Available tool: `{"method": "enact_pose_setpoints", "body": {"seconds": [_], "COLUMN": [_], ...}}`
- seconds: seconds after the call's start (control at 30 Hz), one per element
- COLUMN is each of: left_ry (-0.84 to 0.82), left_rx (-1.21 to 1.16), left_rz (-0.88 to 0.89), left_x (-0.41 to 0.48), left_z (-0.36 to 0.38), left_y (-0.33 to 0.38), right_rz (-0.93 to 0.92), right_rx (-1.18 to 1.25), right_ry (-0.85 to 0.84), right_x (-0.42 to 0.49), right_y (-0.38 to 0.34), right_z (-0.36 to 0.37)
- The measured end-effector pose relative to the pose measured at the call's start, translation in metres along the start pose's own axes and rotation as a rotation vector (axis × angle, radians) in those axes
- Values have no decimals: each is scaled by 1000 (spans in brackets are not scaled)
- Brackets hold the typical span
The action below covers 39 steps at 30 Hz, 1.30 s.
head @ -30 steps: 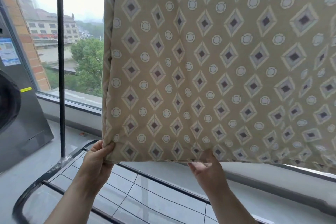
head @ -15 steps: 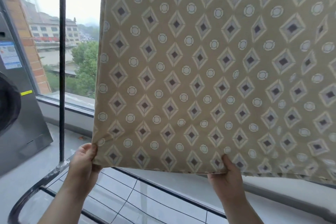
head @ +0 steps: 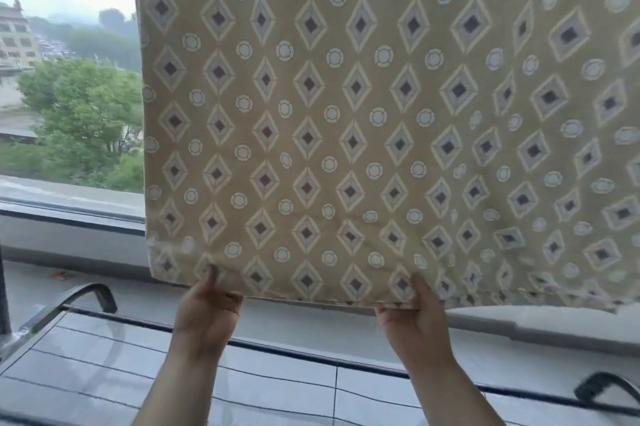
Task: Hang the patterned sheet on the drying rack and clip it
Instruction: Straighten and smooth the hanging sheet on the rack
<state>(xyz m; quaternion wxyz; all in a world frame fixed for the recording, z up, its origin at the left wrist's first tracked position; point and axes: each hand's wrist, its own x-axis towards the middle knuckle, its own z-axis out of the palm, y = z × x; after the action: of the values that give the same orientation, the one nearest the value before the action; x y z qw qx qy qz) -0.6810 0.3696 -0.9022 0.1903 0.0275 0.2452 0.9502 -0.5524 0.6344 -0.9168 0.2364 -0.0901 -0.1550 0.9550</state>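
Before the window [head: 69, 86], the patterned sheet [head: 381, 114] hangs vertically, left hand [head: 204, 315] and right hand [head: 415, 320] pinching its level hem.

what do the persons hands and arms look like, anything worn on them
The left hand and right hand are bare, with no gloves. The left forearm and right forearm are uncovered down to the picture's bottom edge, with no sleeve or cuff showing. No watch, bracelet or ring is visible, though most fingers are hidden behind the tan diamond-and-circle patterned sheet.
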Motion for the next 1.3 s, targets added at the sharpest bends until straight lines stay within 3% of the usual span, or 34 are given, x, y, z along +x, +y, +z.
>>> {"method": "enact_pose_setpoints", "body": {"seconds": [0.1,0.23,0.3,0.37,0.7,0.9,1.03,1.2,1.3], "left_ry": [5,-57,-4,74,16,-99,-106,-120,-217], "left_rx": [-241,-103,-95,-154,-250,-86,-80,-156,-54], "left_rz": [-48,-269,-306,-295,-94,-232,-186,-266,-336], "left_x": [-4,-28,-35,-40,-52,-83,-70,-86,-104], "left_z": [25,71,86,95,95,138,139,157,179], "left_y": [-19,-94,-115,-123,-114,-185,-185,-223,-278], "right_rz": [-51,-49,-12,16,-29,-53,-116,-129,-133], "right_rx": [15,-25,-16,-11,45,-67,19,65,50], "right_ry": [42,124,145,160,107,81,217,143,101], "right_x": [-16,-46,-53,-58,-70,-92,-102,-116,-124], "right_y": [-22,-38,-48,-61,-92,-107,-167,-208,-213], "right_z": [4,28,30,24,25,29,7,-12,-22]}}
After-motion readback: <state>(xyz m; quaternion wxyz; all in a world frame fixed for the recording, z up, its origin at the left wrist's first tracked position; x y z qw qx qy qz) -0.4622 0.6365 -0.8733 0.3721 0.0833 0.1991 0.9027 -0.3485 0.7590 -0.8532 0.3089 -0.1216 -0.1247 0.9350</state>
